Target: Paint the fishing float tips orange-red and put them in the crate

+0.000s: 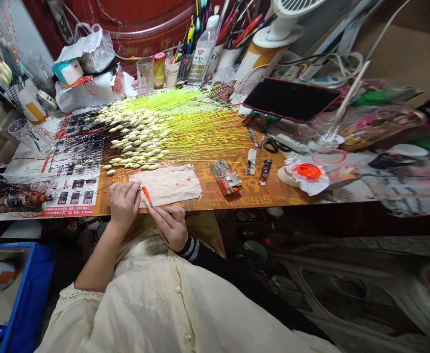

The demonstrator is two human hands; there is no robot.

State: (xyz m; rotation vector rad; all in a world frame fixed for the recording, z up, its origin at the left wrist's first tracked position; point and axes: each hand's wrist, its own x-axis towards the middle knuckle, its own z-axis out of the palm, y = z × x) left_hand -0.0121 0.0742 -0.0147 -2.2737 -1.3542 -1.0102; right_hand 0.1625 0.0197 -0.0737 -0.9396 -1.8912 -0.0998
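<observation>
A pale pink cloth (170, 186) with a few orange marks lies flat at the table's front edge. My left hand (124, 202) is at its left end, fingers pressed together; what they pinch, if anything, is hidden. A narrow bright orange strip (146, 196) slants between my two hands, over the cloth's lower left corner. At the strip's lower end, the fingertips of my right hand (171, 224) are closed on it. Beyond the cloth lie many fishing floats (137, 135) with cream bodies, dark stems on the left and thin yellow-green tips pointing right.
Right of the cloth sit a paint-stained block (226, 177) and black-handled scissors (271, 144). Farther right are an orange paint pot (306, 171) and a phone (291, 99). A bottle (203, 51), brush cups and a fan (277, 34) stand behind. A glass mug (33, 137) is at left.
</observation>
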